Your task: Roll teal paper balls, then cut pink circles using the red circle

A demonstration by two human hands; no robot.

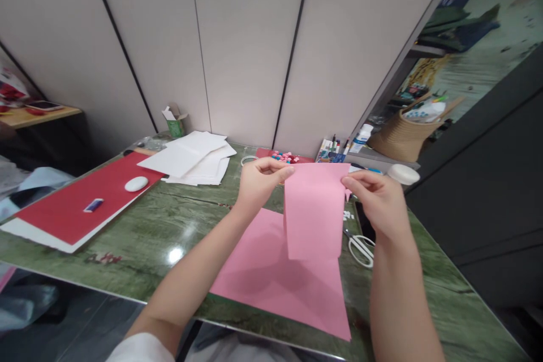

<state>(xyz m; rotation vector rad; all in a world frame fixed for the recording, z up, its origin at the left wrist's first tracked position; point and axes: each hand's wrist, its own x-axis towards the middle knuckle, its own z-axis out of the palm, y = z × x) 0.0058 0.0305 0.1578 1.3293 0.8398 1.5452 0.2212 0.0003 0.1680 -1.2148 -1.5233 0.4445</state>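
A folded piece of pink paper [314, 212] hangs upright between my two hands, above the table. My left hand [263, 180] pinches its upper left corner between thumb and fingers. At the upper right edge, my right hand [377, 198] pinches it the same way. Below it, a larger pink sheet [271, 277] lies flat near the table's front edge, partly covered by the held piece. White-handled scissors [360, 250] lie just right of the paper, their blades partly hidden. A dark phone [363, 220] is partly hidden behind my right hand.
On the green table [169, 220], red paper [85, 203] at left carries a white oval object [136, 184] and a small purple-and-white block [93, 205]. White sheets [190, 155] lie at the back. Small coloured pieces [285, 156], pens [334, 147] and a white bottle [362, 137] stand near the wall.
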